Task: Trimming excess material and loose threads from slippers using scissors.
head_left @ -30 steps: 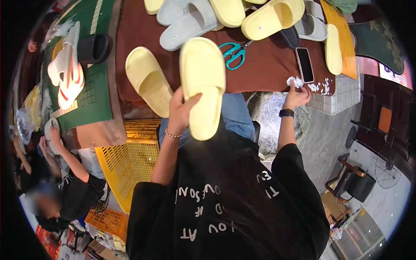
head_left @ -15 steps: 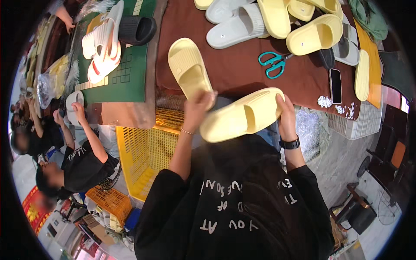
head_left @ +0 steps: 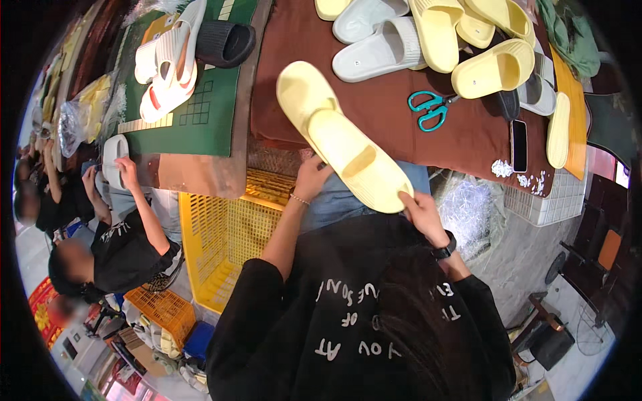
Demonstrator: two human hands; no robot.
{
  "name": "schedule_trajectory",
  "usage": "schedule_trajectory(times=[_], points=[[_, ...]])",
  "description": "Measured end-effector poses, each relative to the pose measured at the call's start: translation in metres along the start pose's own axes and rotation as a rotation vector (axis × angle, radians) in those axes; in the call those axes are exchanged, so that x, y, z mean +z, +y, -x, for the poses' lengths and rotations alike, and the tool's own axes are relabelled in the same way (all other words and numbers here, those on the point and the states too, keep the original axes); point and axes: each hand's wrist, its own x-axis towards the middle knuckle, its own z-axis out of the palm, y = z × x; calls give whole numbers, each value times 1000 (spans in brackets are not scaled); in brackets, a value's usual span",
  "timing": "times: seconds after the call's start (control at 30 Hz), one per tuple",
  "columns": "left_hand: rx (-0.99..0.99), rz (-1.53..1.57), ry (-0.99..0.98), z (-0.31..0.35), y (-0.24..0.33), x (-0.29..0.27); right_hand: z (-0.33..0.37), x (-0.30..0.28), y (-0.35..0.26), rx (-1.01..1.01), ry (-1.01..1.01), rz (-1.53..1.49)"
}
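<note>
Both my hands hold one pale yellow slide sandal [head_left: 359, 160] above my lap. My left hand [head_left: 310, 178] grips its edge near the heel end, and my right hand [head_left: 419, 208] pinches the toe end. The sandal lies slanted, its sole side up. A second yellow sandal [head_left: 299, 90] lies on the brown cloth [head_left: 388, 113] just behind the held one, partly covered by it. Teal-handled scissors [head_left: 429, 109] rest on the cloth to the right.
Several white and yellow sandals [head_left: 435, 37] are piled at the cloth's far side, with a dark phone [head_left: 519, 145] and white scraps [head_left: 503, 168] near its right edge. A yellow crate [head_left: 221, 234] stands at my left. Another person [head_left: 114, 240] sits left, by a green mat [head_left: 200, 107].
My right hand left the white scraps and took hold of the sandal. The sandal turned from upright to slanted across my lap, and the view shifted right.
</note>
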Motion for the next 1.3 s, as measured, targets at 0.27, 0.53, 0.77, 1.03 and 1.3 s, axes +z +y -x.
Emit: schedule_trajectory(times=[0.27, 0.53, 0.77, 1.03, 1.3], points=[[58, 2, 167, 26, -1, -24, -42, 51, -50, -30, -277, -487], [201, 705, 551, 35, 39, -158, -74, 31, -48, -424, 132, -408], [-103, 483, 392, 14, 14, -247, -123, -22, -33, -741, 799, 594], [195, -125, 152, -77, 118, -61, -96, -74, -7, -166, 965, 762], [158, -384, 202, -211, 196, 20, -54, -110, 35, -106, 938, 655]])
